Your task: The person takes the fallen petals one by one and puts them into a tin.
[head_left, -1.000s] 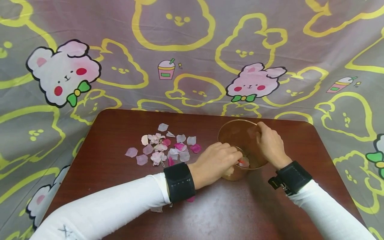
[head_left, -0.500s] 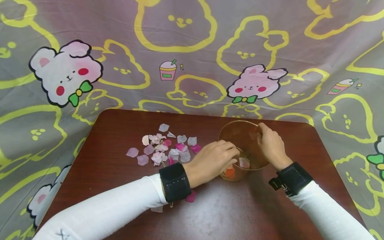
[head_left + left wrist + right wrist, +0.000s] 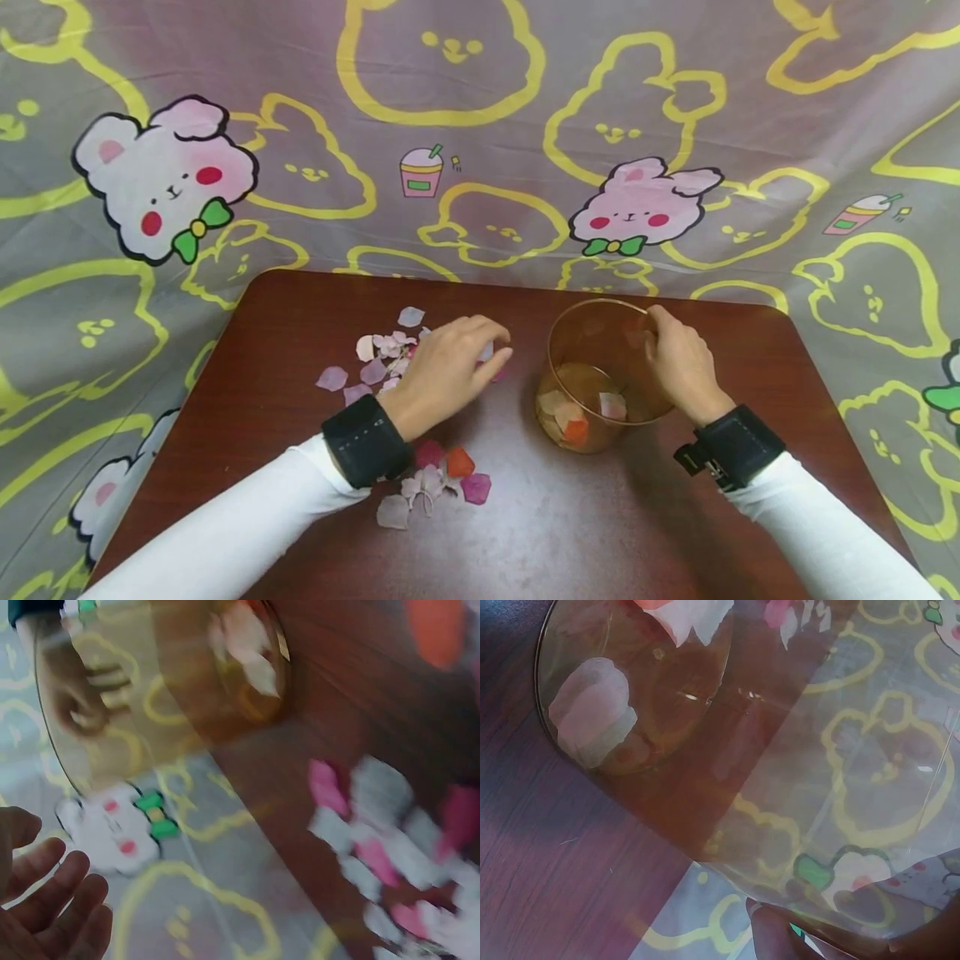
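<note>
An amber see-through bucket stands on the right side of the table, its mouth facing up. Inside, near the bottom, lie an orange petal, a whitish-pink petal and several pale ones. My right hand grips the bucket's rim at the right, thumb and fingers on either side of the wall. My left hand is over the loose petals on the left, palm turned toward the bucket. Its loosely bent fingers hold nothing, and the hand hides part of the pile.
A second cluster of petals, pink, white and orange, lies nearer the front, beside the left wrist. The brown wooden table ends at a cartoon-printed cloth behind it.
My left hand has left the bucket and swung left over the petals. The orange bit at its fingertips earlier now shows as a petal inside the bucket. The right hand keeps its hold.
</note>
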### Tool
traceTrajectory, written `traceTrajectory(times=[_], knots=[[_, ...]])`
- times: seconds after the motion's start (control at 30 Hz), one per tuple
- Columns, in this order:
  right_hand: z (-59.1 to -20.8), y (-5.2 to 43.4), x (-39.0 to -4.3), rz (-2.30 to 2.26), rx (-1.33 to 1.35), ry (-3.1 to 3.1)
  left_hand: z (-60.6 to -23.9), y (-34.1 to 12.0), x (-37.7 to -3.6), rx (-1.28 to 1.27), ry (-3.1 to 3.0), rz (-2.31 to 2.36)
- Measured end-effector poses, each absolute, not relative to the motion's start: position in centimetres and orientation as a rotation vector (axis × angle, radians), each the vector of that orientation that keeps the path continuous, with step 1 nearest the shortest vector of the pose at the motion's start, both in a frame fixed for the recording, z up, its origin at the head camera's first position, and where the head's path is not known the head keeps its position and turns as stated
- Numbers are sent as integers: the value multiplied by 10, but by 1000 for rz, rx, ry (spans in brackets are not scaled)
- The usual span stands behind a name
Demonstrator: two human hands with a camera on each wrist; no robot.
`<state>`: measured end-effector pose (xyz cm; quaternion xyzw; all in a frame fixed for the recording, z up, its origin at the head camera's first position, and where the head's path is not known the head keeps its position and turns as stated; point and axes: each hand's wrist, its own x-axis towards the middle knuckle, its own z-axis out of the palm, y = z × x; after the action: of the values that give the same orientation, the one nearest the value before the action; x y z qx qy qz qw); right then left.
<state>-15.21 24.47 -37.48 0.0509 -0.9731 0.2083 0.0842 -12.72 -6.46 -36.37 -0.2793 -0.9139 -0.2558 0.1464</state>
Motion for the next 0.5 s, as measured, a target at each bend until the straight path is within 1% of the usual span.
traceTrajectory(times=[0.23,0.5], knots=[[-374,244,-152,625,150,-2907,-387,-122,-128,-487,-2801,-809],[-374,245,-152,618,146,-2914,-407,-187,-132,-291,-2866,-738]])
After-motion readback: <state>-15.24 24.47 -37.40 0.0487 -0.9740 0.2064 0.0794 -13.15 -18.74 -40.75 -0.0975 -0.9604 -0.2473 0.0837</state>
